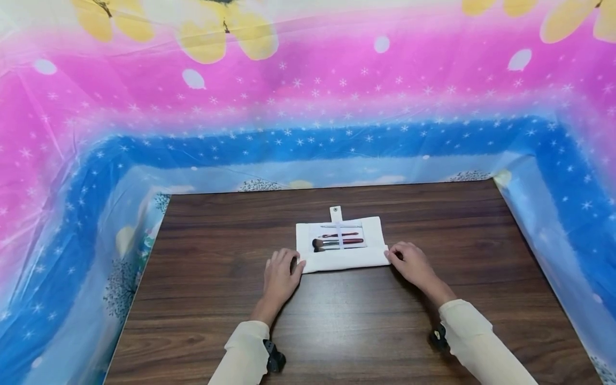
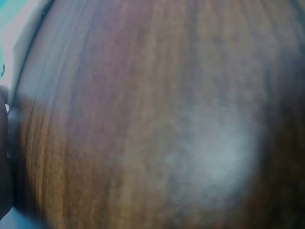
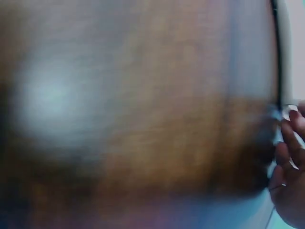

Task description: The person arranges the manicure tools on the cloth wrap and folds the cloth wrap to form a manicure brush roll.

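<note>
A white makeup brush pouch (image 1: 346,260) lies on the brown wooden table, its near side folded up into a thick band. Makeup brushes (image 1: 316,245) and thin tools with red or pale handles lie inside it under a clear strap. A tab with a snap (image 1: 335,214) sticks out from its far edge. My left hand (image 1: 280,275) pinches the near left corner, thumb and fingers curled about it. At the near right corner, my right hand (image 1: 411,262) pinches the band's end. Both wrist views are blurred; fingers (image 3: 286,155) show at the right wrist view's edge beside the white pouch.
The wooden table (image 1: 216,331) extends around the pouch on all sides. Beyond its back and side edges hangs a pink and blue patterned cloth (image 1: 308,107). Each cream sleeve has a black wrist device, such as the left one (image 1: 274,357).
</note>
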Demonstrator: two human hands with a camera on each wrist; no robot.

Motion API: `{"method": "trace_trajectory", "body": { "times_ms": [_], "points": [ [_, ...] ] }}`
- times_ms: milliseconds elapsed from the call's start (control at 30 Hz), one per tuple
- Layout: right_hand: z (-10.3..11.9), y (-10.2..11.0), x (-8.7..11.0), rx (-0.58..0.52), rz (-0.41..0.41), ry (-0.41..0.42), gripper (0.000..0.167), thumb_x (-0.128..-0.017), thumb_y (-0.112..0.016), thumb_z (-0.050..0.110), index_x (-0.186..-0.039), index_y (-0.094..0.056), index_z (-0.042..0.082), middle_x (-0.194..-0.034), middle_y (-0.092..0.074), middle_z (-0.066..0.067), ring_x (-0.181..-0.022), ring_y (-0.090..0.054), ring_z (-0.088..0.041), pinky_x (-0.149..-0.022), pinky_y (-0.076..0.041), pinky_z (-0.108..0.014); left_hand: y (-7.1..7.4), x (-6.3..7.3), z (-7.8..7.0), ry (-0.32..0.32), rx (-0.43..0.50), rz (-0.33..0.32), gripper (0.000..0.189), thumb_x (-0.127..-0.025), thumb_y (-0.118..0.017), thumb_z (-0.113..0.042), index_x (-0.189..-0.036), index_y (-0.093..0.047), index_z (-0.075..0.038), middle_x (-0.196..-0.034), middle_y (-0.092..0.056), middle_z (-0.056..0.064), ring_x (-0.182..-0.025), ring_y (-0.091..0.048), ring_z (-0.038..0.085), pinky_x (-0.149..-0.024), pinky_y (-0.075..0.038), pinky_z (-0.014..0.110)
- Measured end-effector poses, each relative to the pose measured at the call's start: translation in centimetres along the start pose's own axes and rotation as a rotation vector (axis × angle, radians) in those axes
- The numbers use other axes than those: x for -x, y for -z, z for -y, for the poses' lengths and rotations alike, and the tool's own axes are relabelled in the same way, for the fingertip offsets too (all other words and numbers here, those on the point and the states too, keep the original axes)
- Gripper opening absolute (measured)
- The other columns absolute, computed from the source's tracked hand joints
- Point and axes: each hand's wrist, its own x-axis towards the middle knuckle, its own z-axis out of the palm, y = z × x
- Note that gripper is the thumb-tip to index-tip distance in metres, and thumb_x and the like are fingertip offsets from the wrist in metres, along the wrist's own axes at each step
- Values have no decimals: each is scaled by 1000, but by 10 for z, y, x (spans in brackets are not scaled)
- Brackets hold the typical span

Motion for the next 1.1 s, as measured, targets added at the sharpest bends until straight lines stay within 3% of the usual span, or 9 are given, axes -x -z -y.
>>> {"method": "trace_trajectory", "body": {
  "times_ms": [100,200,333,433,533,667,900,1100],
  "points": [
    [-3,-3,1,-15,-55,34,20,-97,-68,24,-109,-73,8,-110,-73,-11,-103,-65,-29,-91,-51,-49,-1,0,2,-94,-6,-39,27,-94,-73,-26,-119,-72,-16,-121,-72,6,-108,-65,28,-78,-48,43],
    [-7,-5,2,-28,-96,145,28,-96,-71,19,-122,-72,10,-125,-72,-12,-114,-65,-31,-97,-51,-52,-1,0,5,-221,-12,-58,27,-93,-72,-18,-120,-75,-18,-127,-72,6,-113,-66,27,-78,-49,43],
    [-13,-7,1,37,-77,311,34,-98,-67,12,-131,-69,12,-135,-68,-11,-123,-64,-33,-102,-49,-55,1,1,11,-303,-23,-8,27,-95,-69,-18,-121,-76,-19,-134,-70,5,-121,-64,26,-86,-50,45],
    [-16,-4,3,111,-4,359,40,-100,-64,17,-140,-62,14,-143,-63,-10,-131,-59,-33,-104,-45,-59,4,2,17,-307,-39,75,33,-95,-68,-27,-127,-73,-21,-141,-65,4,-131,-59,28,-97,-49,51],
    [-18,-1,6,188,73,367,52,-99,-65,33,-147,-55,16,-152,-55,-9,-139,-51,-34,-107,-41,-62,7,3,21,-308,-64,152,45,-91,-70,-39,-133,-69,-22,-148,-60,5,-140,-51,31,-105,-44,57],
    [-22,-1,5,265,130,385,67,-95,-67,47,-152,-48,17,-161,-44,-10,-147,-42,-35,-112,-37,-61,10,2,23,-293,-78,216,54,-90,-70,-47,-138,-65,-23,-153,-54,5,-147,-43,35,-110,-40,60],
    [-26,-2,-2,256,125,420,58,-97,-66,40,-148,-53,16,-160,-45,-11,-147,-42,-36,-113,-36,-62,12,-3,20,-204,-30,298,50,-93,-65,-46,-137,-65,-24,-160,-47,3,-153,-31,40,-117,-32,63],
    [-24,-1,-5,239,126,400,53,-96,-68,36,-144,-57,16,-157,-49,-8,-145,-44,-35,-113,-37,-62,12,-5,19,-180,-36,303,43,-96,-64,-43,-135,-66,-24,-159,-46,4,-153,-31,39,-117,-30,63]
  ]
}}
